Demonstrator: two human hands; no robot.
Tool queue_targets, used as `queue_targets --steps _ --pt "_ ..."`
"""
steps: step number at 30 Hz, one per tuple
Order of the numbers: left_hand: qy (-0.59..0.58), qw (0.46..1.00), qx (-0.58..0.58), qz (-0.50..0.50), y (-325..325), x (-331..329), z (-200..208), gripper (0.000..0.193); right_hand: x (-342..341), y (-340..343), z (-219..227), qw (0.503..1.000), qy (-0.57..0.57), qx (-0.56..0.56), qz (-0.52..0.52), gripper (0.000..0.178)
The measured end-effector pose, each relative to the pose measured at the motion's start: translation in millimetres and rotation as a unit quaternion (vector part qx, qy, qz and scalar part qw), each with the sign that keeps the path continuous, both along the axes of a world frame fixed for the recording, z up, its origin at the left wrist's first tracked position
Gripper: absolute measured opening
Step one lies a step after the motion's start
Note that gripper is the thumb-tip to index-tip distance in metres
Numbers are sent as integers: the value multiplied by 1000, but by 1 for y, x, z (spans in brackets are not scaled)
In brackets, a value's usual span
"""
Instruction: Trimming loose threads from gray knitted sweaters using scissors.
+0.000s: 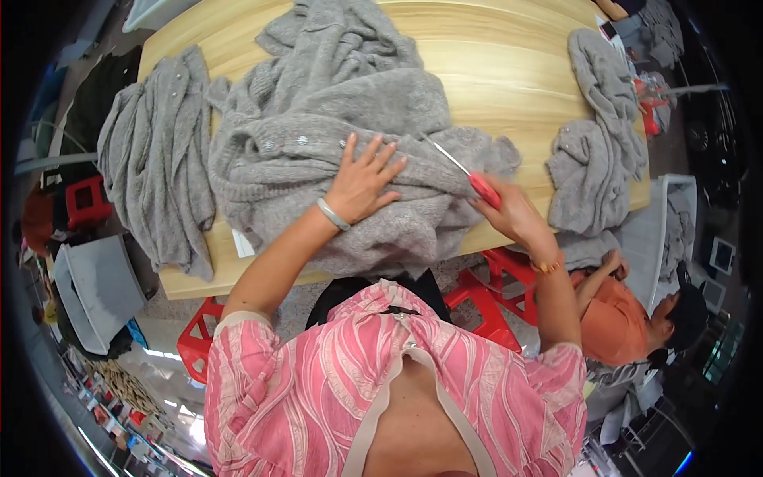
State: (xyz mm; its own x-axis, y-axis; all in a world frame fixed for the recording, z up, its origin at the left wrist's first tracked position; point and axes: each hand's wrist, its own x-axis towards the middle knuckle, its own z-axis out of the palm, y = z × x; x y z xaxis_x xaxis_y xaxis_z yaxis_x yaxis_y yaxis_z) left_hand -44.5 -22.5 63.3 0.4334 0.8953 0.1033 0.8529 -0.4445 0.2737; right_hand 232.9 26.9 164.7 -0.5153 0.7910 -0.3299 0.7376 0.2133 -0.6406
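on knitwear [373,99], left hand [358,189]; right hand [518,216] grips tool [482,189]

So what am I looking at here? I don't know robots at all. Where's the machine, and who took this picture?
There's no robot here, just a person working with two bare hands. The single picture comes from a wide fisheye camera worn on that person's head, looking down. That is why straight edges bend and their pink top shows below.

On the wooden table is a heap of grey knitwear, with a grey pile on the left and more grey knitwear on the right. The left hand rests spread on the heap. The right hand holds a slim metal tool with a red handle. Another person in orange sits at the right.
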Motion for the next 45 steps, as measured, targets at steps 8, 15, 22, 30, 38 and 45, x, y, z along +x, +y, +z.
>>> queue_targets --steps 8,15,22,30,38,45 --pt "-32 999 11 29 -7 -6 -23 57 -38 -14 30 986 -136 14 98 37" --pt "-17 999 47 15 -5 -20 -24 61 -169 12 12 974 -33 92 205 36" --pt "-86 995 22 49 -15 -35 -26 50 -105 -4 7 990 -69 40 115 34" --pt "-460 826 -87 313 7 -95 -83 38 -67 -35 22 989 -114 -28 91 37" --pt "-697 577 -205 373 2 -111 -10 31 -105 -6 18 993 28 -41 105 40" --pt "-16 960 -1 279 -68 -115 22 47 -30 -6 -69 996 37 62 -45 49"
